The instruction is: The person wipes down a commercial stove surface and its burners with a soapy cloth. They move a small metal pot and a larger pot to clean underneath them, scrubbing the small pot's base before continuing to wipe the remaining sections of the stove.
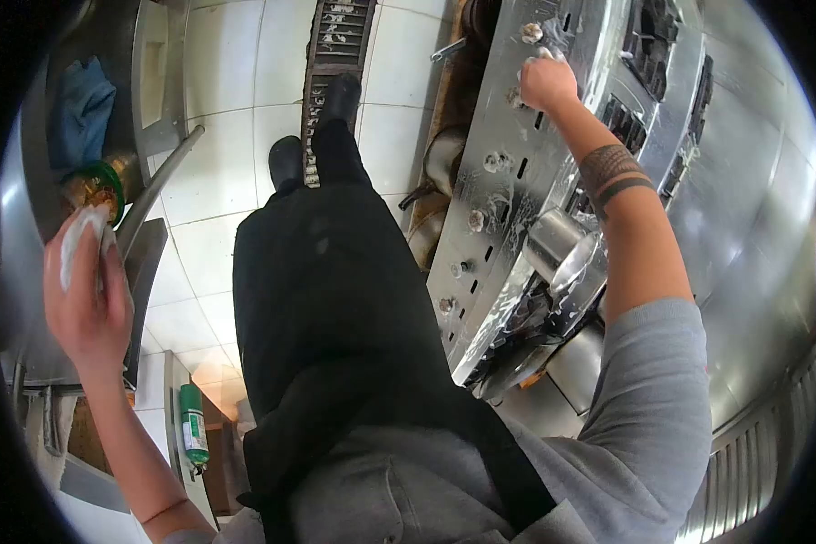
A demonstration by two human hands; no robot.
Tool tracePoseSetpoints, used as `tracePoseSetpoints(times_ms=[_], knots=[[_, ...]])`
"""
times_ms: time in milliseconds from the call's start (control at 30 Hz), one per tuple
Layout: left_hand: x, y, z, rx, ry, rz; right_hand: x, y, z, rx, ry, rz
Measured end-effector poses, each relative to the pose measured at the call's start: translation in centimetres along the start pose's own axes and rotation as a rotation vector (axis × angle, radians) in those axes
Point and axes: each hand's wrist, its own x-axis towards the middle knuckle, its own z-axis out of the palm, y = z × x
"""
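My left hand is closed around a white, foamy cloth, beside a green-rimmed container with orange-brown contents at the left counter. On the right, my right hand is closed against the steel front panel of the stove, near its upper knobs. A greyish, wet cloth shows at its fingers. Suds and white streaks mark the panel and the stove's edge. Below my right forearm a steel pot lies tilted on the stove.
A blue cloth lies on the left counter, whose rail sticks out toward the aisle. Pans sit under the stove panel. A floor drain grate runs ahead of my boots. A green extinguisher stands at lower left.
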Motion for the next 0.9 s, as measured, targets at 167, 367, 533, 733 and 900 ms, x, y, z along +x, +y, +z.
tracePoseSetpoints(times_ms=[167,367,533,733,900], knots=[[1.0,0.9,-0.3,-0.04,0.092,0.01,-5.9,-1.2,1.7,-0.153,-0.014,-0.09],[0.8,0.9,-0.1,-0.032,0.076,-0.026,-7.0,-2.0,3.5,0.019,-0.056,-0.048],[-0.1,-0.3,0.2,0.057,0.02,-0.028,2.1,2.4,3.8,0.095,0.658,0.327],[-4.2,-4.8,1.9,0.001,-0.11,-0.058,5.0,0.1,0.8,0.17,0.488,0.246],[-3.4,-5.0,1.9,0.003,-0.133,0.019,-1.0,-3.5,7.9,0.097,0.288,0.212]])
